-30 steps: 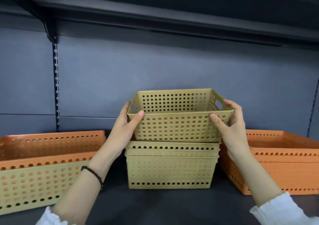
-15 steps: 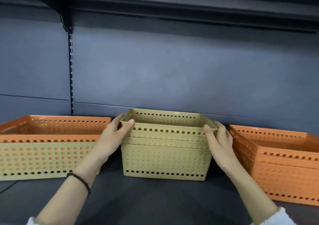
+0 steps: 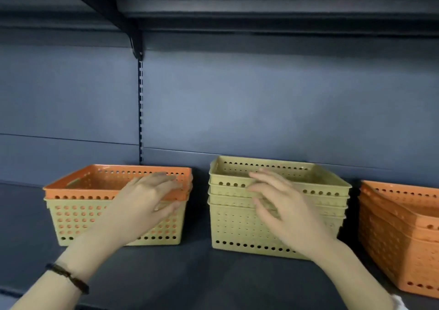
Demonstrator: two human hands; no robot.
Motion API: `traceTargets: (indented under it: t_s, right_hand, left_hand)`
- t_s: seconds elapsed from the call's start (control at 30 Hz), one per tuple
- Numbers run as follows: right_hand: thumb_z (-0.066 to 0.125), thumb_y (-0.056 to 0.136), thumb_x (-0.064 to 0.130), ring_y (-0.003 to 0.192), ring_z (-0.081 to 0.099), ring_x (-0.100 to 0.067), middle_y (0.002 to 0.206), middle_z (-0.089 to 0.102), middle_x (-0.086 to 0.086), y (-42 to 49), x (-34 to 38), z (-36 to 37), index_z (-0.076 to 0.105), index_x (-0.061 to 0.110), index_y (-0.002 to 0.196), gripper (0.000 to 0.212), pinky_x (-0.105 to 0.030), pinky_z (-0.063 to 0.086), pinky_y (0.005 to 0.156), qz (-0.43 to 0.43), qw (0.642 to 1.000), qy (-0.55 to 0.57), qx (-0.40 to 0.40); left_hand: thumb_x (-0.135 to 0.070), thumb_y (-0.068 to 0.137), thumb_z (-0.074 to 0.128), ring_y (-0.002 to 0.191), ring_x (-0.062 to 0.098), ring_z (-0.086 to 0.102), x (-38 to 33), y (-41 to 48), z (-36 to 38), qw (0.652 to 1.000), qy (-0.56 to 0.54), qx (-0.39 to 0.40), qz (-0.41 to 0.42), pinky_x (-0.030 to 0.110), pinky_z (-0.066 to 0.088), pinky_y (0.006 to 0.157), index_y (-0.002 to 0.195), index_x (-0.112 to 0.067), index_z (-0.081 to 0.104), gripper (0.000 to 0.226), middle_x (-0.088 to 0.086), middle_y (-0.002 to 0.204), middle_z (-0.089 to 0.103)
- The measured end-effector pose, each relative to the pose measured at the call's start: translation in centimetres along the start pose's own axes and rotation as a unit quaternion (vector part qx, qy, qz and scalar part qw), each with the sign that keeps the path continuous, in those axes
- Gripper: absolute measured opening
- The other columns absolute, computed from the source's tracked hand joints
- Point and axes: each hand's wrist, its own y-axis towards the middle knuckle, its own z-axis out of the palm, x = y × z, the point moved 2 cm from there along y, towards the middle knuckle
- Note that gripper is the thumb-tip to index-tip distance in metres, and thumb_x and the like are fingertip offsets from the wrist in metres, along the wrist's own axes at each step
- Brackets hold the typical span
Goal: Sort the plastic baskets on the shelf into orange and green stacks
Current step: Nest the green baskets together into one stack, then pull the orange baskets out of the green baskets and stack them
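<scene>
Now: both hands empty and open at the mixed stack; orange baskets not yet lifted out of the green one.

Left hand (image 3: 145, 205) hangs spread-fingered in front of the orange baskets (image 3: 95, 186), which sit nested inside a green basket (image 3: 71, 221) at the left of the shelf (image 3: 166, 269); contact with the rim cannot be told through blur. Right hand (image 3: 282, 212) is open in front of the green stack (image 3: 237, 229) at centre, gripping nothing. The orange stack (image 3: 399, 238) stands at far right, apart from the green one. Judgement: thin perforated plastic, so light, fairly stiff at the rolled rim, flexible in the walls, smooth. Nested pieces may stick and drag the green one up. Best hold looks like the two short ends of the orange rim, where a handle slot (image 3: 73, 182) shows at the left end, lifting straight up.
</scene>
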Motion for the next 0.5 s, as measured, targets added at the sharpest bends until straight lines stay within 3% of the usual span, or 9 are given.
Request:
traceTargets:
  t_s: [0.13, 0.23, 0.3, 0.4, 0.5]
  right_hand:
    - [0.038, 0.088, 0.053, 0.131, 0.038, 0.005, 0.141, 0.046, 0.025, 2.2, 5.8, 4.2, 0.058, 0.037, 0.126, 0.046, -0.026, 0.036, 0.108, -0.01, 0.989, 0.107, 0.104]
    - [0.05, 0.092, 0.046, 0.134, 0.038, -0.002, 0.15, 0.034, 0.02, 4.1, 8.5, 7.7, 0.039, 0.034, 0.142, 0.053, -0.031, 0.037, 0.109, 0.046, 0.98, 0.159, 0.109]
    - [0.055, 0.092, 0.043, 0.135, 0.038, -0.007, 0.153, 0.031, 0.015, 5.1, 9.5, 9.7, 0.027, 0.031, 0.149, 0.064, -0.032, 0.035, 0.111, 0.118, 0.967, 0.199, 0.105]
    - [0.057, 0.089, 0.047, 0.133, 0.04, -0.007, 0.149, 0.038, 0.014, 5.8, 10.4, 12.2, 0.015, 0.035, 0.151, 0.076, -0.032, 0.035, 0.11, 0.19, 0.943, 0.251, 0.105]
    - [0.06, 0.089, 0.045, 0.126, 0.043, -0.003, 0.138, 0.047, 0.015, 6.5, 10.7, 13.9, 0.005, 0.028, 0.154, 0.087, -0.023, 0.031, 0.104, 0.256, 0.913, 0.302, 0.097]
  left_hand:
    - [-0.063, 0.077, 0.039, 0.129, 0.026, 0.05, 5.6, -3.0, -1.1, 0.997, 0.018, 0.012, -0.076, 0.051, 0.042, 0.099, 0.118, -0.03, 0.065, 0.059, 0.001, 0.138, 0.056]
    - [-0.068, 0.074, 0.042, 0.134, 0.031, 0.042, 9.2, -4.5, -2.6, 0.989, -0.02, -0.024, -0.148, 0.054, 0.039, 0.103, 0.123, -0.029, 0.061, 0.066, 0.006, 0.147, 0.045]
    - [-0.067, 0.076, 0.056, 0.137, 0.032, 0.036, 11.5, -5.3, -2.7, 0.979, -0.053, -0.045, -0.192, 0.053, 0.036, 0.105, 0.127, -0.029, 0.057, 0.064, 0.009, 0.152, 0.038]
    - [-0.075, 0.068, 0.059, 0.142, 0.035, 0.026, 14.4, -6.1, -1.7, 0.955, -0.122, -0.059, -0.262, 0.053, 0.029, 0.109, 0.135, -0.029, 0.05, 0.082, 0.017, 0.154, 0.032]
    - [-0.072, 0.066, 0.065, 0.145, 0.035, 0.017, 16.7, -6.6, -0.4, 0.931, -0.168, -0.054, -0.318, 0.054, 0.023, 0.112, 0.145, -0.026, 0.037, 0.096, 0.019, 0.157, 0.021]
